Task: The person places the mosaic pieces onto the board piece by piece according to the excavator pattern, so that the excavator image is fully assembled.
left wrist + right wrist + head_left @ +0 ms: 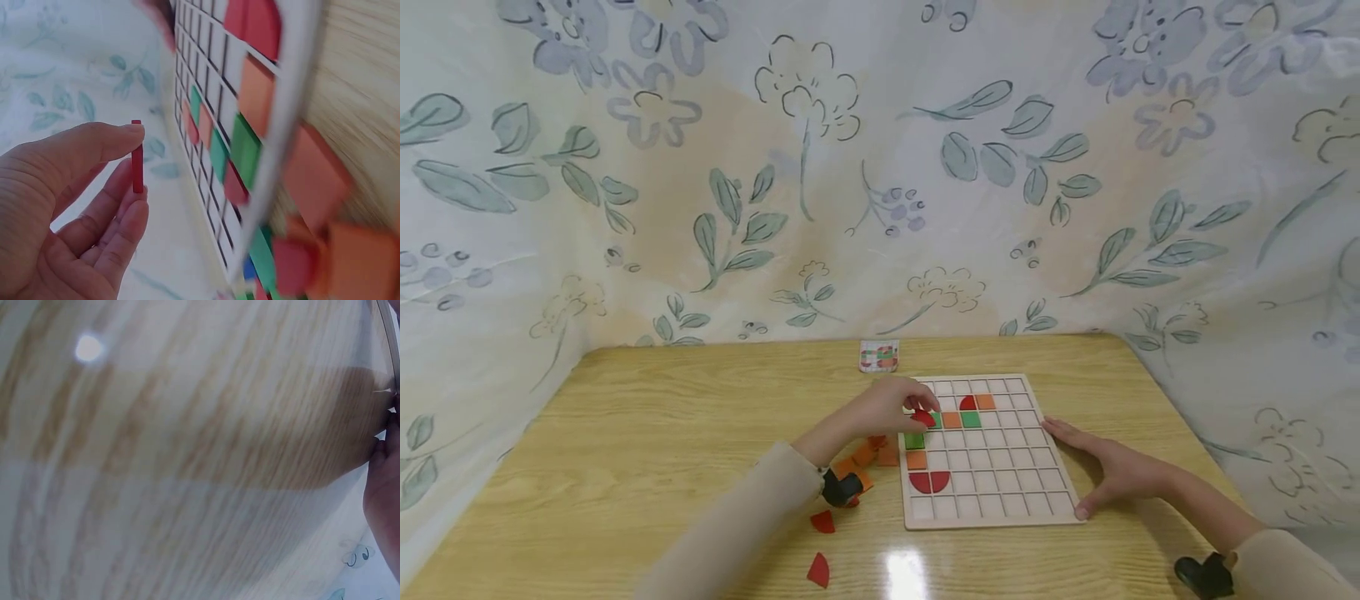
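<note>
Left hand (891, 402): pinching thin red round-edged piece (137, 164); I'd lower it level.
Right hand (1112, 467): straight fingers steadying pale wooden gridded board (1011, 460).

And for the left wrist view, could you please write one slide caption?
The left hand pinches a thin red piece near a gridded board partly filled with coloured pieces.

two hands (1108, 467), one card (878, 356), one board (1007, 482) with four red pieces (940, 482), three orange pieces (916, 460), three green pieces (971, 419); one held piece (137, 164); the loose pieces (887, 455) defy counting.
</note>
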The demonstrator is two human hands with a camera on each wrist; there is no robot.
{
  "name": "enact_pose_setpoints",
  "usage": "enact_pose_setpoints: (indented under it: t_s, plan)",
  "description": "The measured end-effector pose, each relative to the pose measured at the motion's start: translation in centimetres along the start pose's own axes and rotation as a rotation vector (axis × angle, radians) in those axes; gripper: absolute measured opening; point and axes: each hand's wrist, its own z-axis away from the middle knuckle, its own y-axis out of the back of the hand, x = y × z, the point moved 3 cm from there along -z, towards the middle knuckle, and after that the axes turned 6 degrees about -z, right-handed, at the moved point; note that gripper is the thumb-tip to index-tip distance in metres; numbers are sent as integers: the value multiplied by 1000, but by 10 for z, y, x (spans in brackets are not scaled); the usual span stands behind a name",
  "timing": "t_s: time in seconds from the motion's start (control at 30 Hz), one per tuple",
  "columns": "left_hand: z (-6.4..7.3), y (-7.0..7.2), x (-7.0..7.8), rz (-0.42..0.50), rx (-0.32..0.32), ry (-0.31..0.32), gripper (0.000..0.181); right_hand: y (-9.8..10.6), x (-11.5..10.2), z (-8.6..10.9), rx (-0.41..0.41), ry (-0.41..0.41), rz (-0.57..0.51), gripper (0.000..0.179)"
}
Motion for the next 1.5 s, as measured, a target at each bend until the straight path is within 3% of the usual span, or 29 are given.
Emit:
enact_pose_setpoints:
  t_s: [0.23,0.53,0.77,1.03,1.5]
  plan:
    - [-42,-13,20,-17,4,-24,23,1,-2,0,1,-11,17,111]
    - [-87,-38,21,-18,48,17,21,1,-3,0,-15,-49,19,110]
    - [-113,-52,30,-50,64,17,22,0,-3,0,-10,-58,10,110]
    - [-125,-63,31,-117,44,41,21,1,-3,0,-1,-63,33,111]
    - [-123,-67,28,-61,76,59,23,1,-3,0,9,-78,43,112]
